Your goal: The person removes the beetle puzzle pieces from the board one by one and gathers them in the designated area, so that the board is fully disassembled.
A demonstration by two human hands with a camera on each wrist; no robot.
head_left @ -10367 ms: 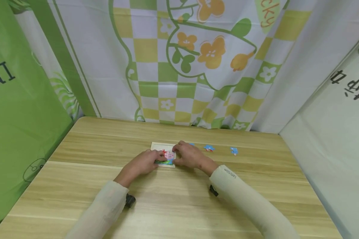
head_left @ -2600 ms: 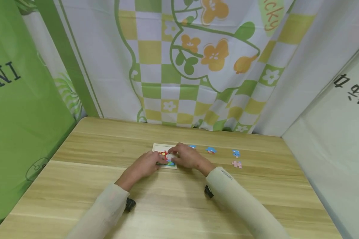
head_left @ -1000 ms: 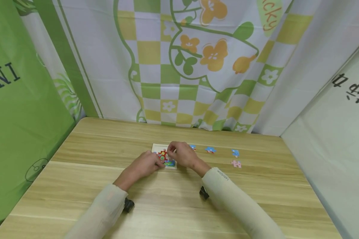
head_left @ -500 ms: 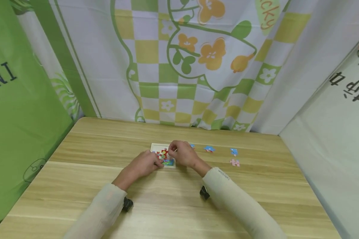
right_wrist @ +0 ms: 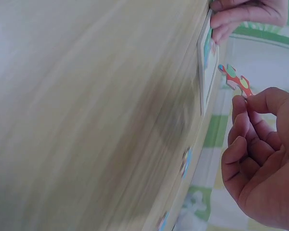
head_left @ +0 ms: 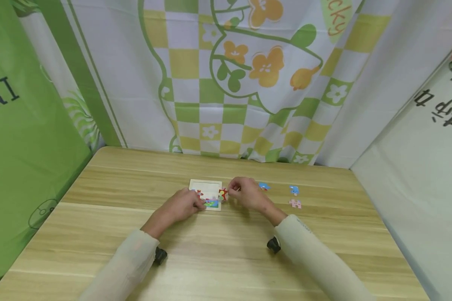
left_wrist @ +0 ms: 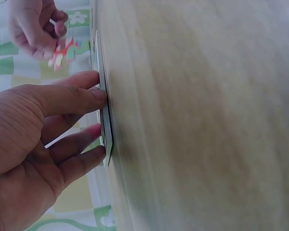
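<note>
My right hand (head_left: 247, 193) pinches a red puzzle piece (head_left: 223, 194) with yellow and green spots between thumb and index finger. In the right wrist view the red piece (right_wrist: 237, 79) is held tilted above the table, clear of the wooden puzzle board (right_wrist: 207, 62). The pale board (head_left: 205, 181) lies flat, with a few colourful pieces along its lower and left parts and bare wood above. My left hand (head_left: 177, 207) holds the board's near left side. In the left wrist view its thumb and fingertips touch the board's edge (left_wrist: 107, 137).
To the right of the board lie a blue puzzle piece (head_left: 263, 186), another blue piece (head_left: 294, 190) and a pink piece (head_left: 295, 203). Behind the wooden table (head_left: 218, 259) hangs a patterned curtain (head_left: 245, 104). A green cloth (head_left: 30, 138) stands at the left.
The red piece has come up off the board in my right hand, which has moved right. Earlier, a pink piece was put down at the right. My left hand stays at the board.
</note>
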